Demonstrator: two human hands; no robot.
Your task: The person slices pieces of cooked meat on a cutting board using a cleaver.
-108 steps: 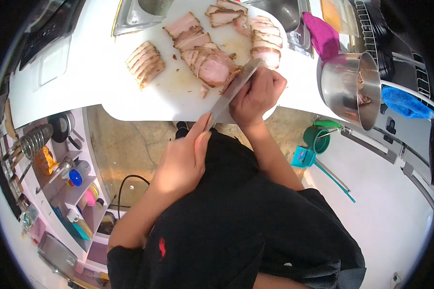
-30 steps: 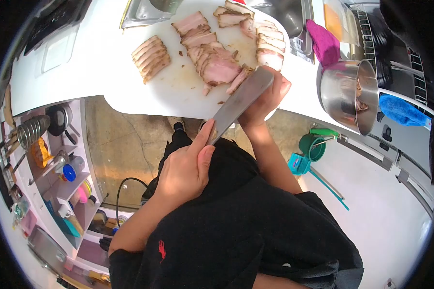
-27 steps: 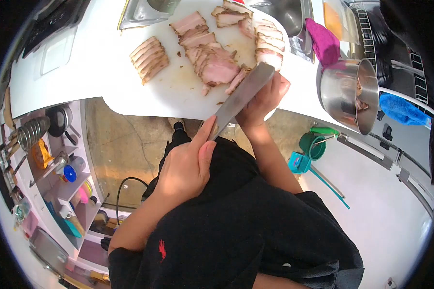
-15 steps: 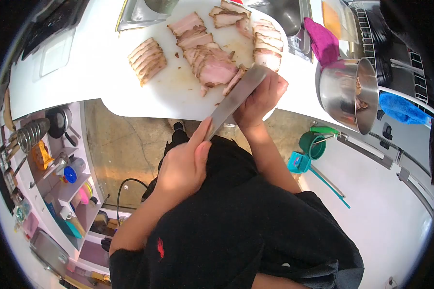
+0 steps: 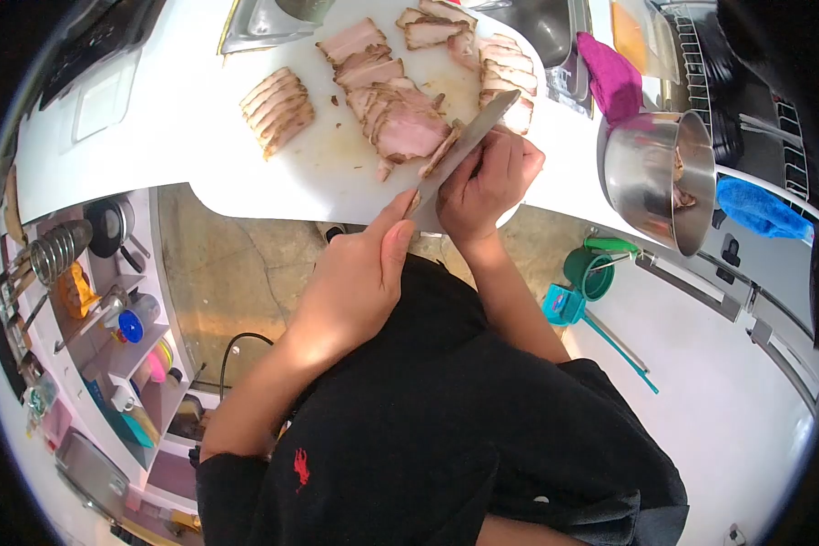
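My left hand [image 5: 355,278] is closed round the handle of a knife [image 5: 469,146], whose long blade slants up to the right over the cutting board [image 5: 318,191]. Just right of the blade, my right hand [image 5: 484,187] is curled with its fingers bent; what it grips is hidden behind them. A thin browned slice [image 5: 441,153] lies along the left side of the blade, beside a fanned pile of sliced meat [image 5: 408,127]. Other overlapping slices form a row at the left [image 5: 278,111], one at the right [image 5: 508,77] and a group at the top [image 5: 435,32].
A steel pot [image 5: 642,177] with meat pieces inside stands right of the board, near a purple cloth [image 5: 610,77] and a blue cloth [image 5: 760,207]. Sink basins [image 5: 537,32] lie behind the board. Shelves [image 5: 141,355] with kitchenware are at the lower left.
The blade has turned from showing its broad flat side to a steeper, narrower view, and its tip is higher. My left hand has moved up and right. My right hand stays nearly in place.
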